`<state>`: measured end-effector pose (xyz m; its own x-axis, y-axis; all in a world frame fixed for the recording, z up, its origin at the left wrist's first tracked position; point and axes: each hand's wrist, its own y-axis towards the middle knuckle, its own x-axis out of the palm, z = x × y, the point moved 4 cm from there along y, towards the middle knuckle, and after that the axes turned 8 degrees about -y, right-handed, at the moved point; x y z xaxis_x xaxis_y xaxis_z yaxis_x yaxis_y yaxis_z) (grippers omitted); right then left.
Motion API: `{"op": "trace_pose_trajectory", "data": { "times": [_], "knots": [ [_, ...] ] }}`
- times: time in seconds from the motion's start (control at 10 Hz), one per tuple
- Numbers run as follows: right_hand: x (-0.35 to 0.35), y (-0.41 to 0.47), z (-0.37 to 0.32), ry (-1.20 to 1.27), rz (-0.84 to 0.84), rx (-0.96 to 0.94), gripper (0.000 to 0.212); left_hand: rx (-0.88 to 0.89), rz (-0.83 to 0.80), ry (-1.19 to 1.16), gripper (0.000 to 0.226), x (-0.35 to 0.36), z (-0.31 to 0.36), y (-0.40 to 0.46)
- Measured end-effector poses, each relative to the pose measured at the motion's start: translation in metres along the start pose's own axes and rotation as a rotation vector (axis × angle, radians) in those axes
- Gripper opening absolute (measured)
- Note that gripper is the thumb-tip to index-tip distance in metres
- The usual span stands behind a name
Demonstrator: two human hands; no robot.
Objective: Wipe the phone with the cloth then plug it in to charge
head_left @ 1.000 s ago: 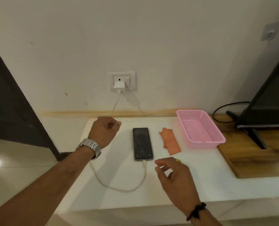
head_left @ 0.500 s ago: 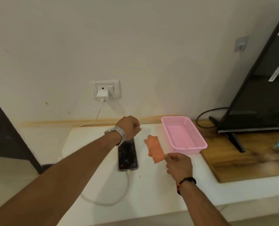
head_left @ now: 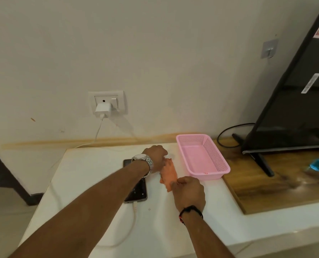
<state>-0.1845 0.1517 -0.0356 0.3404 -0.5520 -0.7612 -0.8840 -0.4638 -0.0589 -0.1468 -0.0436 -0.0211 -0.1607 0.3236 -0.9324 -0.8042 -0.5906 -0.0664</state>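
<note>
Both hands have closed in on the cloth (head_left: 168,173) since a moment ago. The left hand (head_left: 156,154), which half a second back hovered curled above the phone (head_left: 136,190), now reaches across it and touches the cloth's far end; whether it actually grips there I cannot tell. The right hand (head_left: 189,190), then only arriving at the cloth's near edge, now pinches that end between thumb and fingers.

The phone lies flat just left of the cloth, partly under the left forearm, the charging cable (head_left: 131,226) seemingly already in its near end. The pink basket (head_left: 217,171) sits just right of the cloth.

Judging by this, the cloth is being picked up and wiping has not begun.
</note>
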Motion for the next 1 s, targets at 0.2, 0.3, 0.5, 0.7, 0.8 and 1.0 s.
{"op": "trace_pose_trajectory", "data": {
  "times": [0.2, 0.3, 0.5, 0.7, 0.8, 1.0],
  "knots": [
    [0.0, -0.002, -0.005, 0.024, -0.009, -0.025, 0.004, -0.04, 0.008, -0.109, 0.011, -0.004, -0.002, 0.001],
    [-0.005, -0.005, -0.006, 0.072, 0.0, -0.078, 0.006, -0.024, 0.027, -0.245, 0.005, -0.013, -0.001, -0.001],
    [-0.042, 0.007, -0.019, 0.285, 0.046, -0.201, 0.016, 0.006, 0.08, -0.606, 0.009, -0.065, 0.023, -0.002],
    [-0.082, 0.055, -0.015, 0.207, 0.154, -0.191, 0.01, 0.052, 0.126, -0.672, 0.005, -0.087, 0.072, 0.024],
    [-0.091, 0.08, -0.014, 0.129, 0.153, -0.167, 0.012, 0.024, 0.156, -0.687, 0.008, -0.086, 0.087, 0.04],
    [-0.086, 0.11, -0.002, 0.001, 0.066, -0.091, 0.022, 0.017, 0.034, -0.526, 0.059, -0.068, 0.086, 0.062]
  ]
}}
